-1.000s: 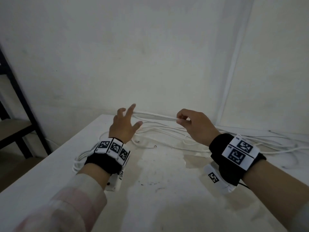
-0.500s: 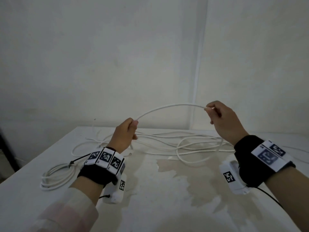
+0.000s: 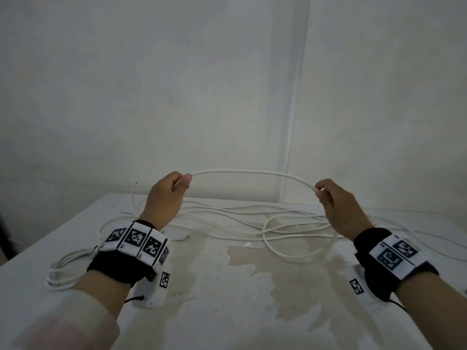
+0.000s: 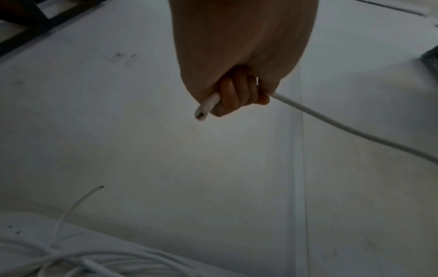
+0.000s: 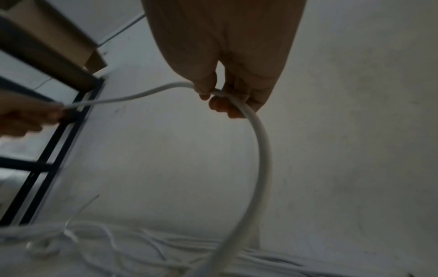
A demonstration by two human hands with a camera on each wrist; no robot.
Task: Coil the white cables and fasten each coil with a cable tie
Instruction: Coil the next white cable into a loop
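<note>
A white cable (image 3: 252,172) arches in the air between my two hands above the table. My left hand (image 3: 180,184) grips it near its cut end (image 4: 201,114), which sticks out past the curled fingers. My right hand (image 3: 319,192) pinches the same cable (image 5: 260,138) farther along, and from there it drops in a loop to the table. More loose white cable (image 3: 240,221) lies tangled along the far side of the table. A wound coil (image 3: 64,271) lies at the left, partly hidden by my left wrist.
The white table (image 3: 227,311) has worn, stained patches in the middle and stands in a corner of white walls. A dark metal shelf frame (image 5: 47,150) stands off to the left. Another cable end (image 4: 100,187) sticks up near the wall.
My left hand went from open fingers to a grip on the cable end. Both hands rose and moved apart, lifting an arch of cable. The head view swung left.
</note>
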